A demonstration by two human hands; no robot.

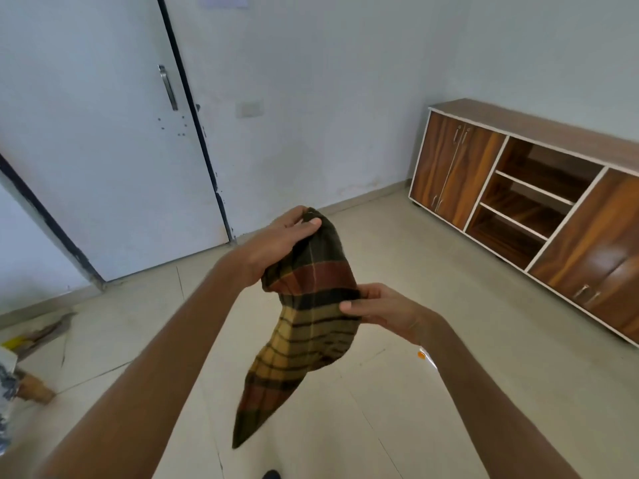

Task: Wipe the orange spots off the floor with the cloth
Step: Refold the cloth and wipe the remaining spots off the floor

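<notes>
Both hands' grip pinches the plaid cloth: left hand topmost, right hand mid-fold; seemingly bunching it for the orange spot.

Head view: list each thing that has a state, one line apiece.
cloth: held up off the floor, hanging in a point
left hand: grip shut on cloth's top
right hand: grip shut on cloth's side
orange spot: unwiped on floor
door: closed
cabinet: doors closed, middle shelves open
</notes>
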